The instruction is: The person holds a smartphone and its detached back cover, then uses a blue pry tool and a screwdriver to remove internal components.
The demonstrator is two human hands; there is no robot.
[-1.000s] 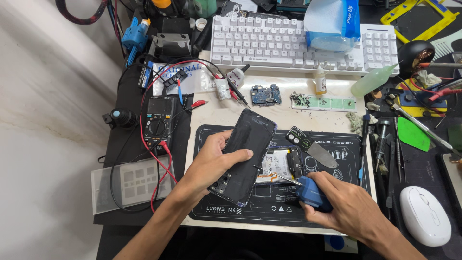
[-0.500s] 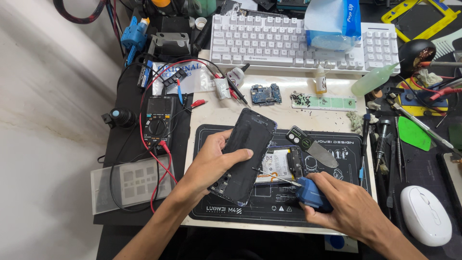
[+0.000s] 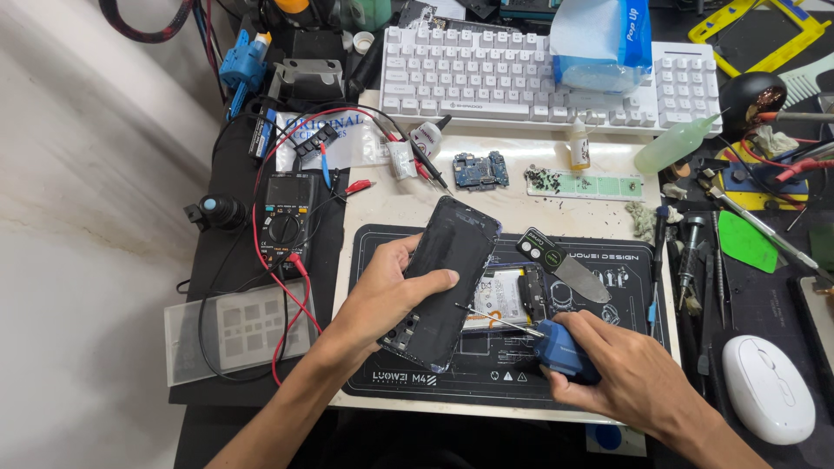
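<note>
The left hand (image 3: 382,295) clamps the black phone (image 3: 447,282) tilted above the mat (image 3: 608,365), seemingly exposing its edge to the blue-handled screwdriver (image 3: 556,346) gripped tight in the right hand (image 3: 630,378).

Phone panel (image 3: 447,282) glossy black glass; mat (image 3: 608,382) matt rubber; screwdriver (image 3: 560,347) blue plastic.

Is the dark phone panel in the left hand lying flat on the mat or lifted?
Lifted and tilted: the left hand grips the dark phone panel, hinged up over the opened phone body.
</note>
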